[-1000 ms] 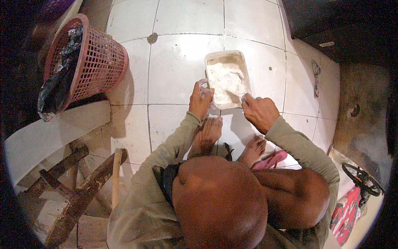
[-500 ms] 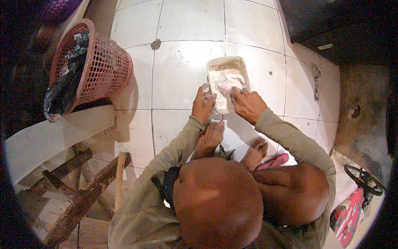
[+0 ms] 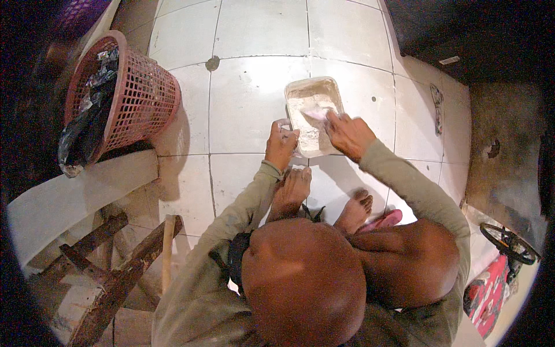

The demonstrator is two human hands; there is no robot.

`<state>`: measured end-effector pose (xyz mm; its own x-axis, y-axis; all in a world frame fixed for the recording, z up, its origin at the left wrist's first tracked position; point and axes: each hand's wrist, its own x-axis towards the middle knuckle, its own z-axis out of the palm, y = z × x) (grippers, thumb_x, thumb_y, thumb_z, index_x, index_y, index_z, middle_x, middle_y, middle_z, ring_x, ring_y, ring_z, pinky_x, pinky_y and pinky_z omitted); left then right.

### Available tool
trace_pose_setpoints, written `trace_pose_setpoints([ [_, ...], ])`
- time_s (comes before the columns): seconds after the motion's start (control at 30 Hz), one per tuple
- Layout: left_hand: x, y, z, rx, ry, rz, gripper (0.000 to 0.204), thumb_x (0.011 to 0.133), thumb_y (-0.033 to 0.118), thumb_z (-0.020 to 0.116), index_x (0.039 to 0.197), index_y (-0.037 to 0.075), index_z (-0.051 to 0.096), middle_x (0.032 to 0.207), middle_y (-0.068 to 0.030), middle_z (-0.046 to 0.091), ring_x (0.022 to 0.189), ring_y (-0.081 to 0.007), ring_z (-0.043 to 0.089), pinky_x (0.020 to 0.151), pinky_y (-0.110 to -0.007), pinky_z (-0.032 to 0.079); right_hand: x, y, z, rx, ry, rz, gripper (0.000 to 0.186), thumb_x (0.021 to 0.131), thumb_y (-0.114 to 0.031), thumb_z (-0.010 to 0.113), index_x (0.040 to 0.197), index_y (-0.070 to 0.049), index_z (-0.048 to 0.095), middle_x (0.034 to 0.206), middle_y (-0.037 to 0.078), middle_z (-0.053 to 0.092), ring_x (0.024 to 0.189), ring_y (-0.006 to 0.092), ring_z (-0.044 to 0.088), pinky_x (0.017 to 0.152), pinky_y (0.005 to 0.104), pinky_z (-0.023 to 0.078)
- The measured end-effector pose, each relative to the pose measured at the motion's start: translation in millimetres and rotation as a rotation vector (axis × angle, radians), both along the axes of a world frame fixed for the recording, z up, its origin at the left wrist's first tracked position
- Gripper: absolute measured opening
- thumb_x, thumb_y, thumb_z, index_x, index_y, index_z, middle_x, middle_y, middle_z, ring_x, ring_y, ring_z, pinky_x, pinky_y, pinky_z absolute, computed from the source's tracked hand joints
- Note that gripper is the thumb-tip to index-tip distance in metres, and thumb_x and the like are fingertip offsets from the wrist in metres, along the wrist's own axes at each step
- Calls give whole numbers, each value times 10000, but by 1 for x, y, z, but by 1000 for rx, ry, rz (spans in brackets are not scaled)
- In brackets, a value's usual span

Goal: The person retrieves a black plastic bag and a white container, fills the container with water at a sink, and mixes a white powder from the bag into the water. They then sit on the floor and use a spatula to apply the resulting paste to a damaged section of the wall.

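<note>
A shallow rectangular off-white tub point(image 3: 332, 82) sits on the tiled floor in front of my feet. White powder or paste point(image 3: 308, 134) covers its bottom and clings to the walls. My left hand point(image 3: 281, 144) is closed on the tub's left rim, its fingers dusted white. Over the right side of the tub, my right hand point(image 3: 348, 134) grips a pale pinkish scraper-like tool point(image 3: 316, 113) whose flat end lies in the white material. Its handle is hidden in my fingers, so its exact kind does not show.
A pink mesh basket point(image 3: 144, 95) with a black plastic bag point(image 3: 95, 110) leans at the left. Below it are a pale ledge point(image 3: 87, 179) and a dark wooden frame point(image 3: 124, 277). A pink slipper point(image 3: 381, 221) lies by my right foot. A dark panel point(image 3: 503, 150) stands at right.
The tool in my right hand has shifted slightly within the tub, and that hand has moved up and right relative to it. My left hand keeps its hold on the rim.
</note>
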<state>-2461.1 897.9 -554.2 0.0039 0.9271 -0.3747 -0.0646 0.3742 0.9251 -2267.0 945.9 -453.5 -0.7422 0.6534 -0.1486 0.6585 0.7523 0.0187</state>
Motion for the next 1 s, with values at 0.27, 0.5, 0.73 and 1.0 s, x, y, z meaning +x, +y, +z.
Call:
trace_pose_setpoints([
  [0.27, -7, 1, -3, 53, 167, -33, 272, 827, 125, 619, 999, 27, 433, 782, -82, 552, 647, -128, 540, 487, -276, 464, 11, 27, 26, 73, -55, -13, 148, 763, -121, 564, 850, -7, 603, 1013, 145, 527, 732, 241, 600, 492, 340, 532],
  [0.5, 0, 1, 7, -74, 46, -30, 258, 843, 165, 604, 960, 25, 421, 803, -76, 525, 675, -135, 539, 447, -283, 478, 14, 23, 13, -92, -100, -87, 166, 796, -92, 527, 899, 37, 535, 921, 171, 510, 651, 281, 602, 522, 386, 506],
  [0.73, 4, -4, 9, -185, -127, 6, 269, 867, 176, 568, 991, 22, 384, 847, -100, 513, 686, -154, 549, 470, -296, 512, 13, -23, 28, -206, -76, -126, 168, 752, -80, 550, 832, 66, 574, 928, 229, 574, 573, 299, 627, 486, 400, 512],
  [1.0, 31, -14, 12, -251, -372, -29, 311, 842, 159, 582, 1063, 3, 429, 992, -136, 557, 849, -214, 599, 645, -318, 559, 31, 2, 45, -155, -3, -285, 142, 776, -102, 526, 888, -17, 550, 876, 183, 554, 626, 316, 614, 538, 432, 506],
])
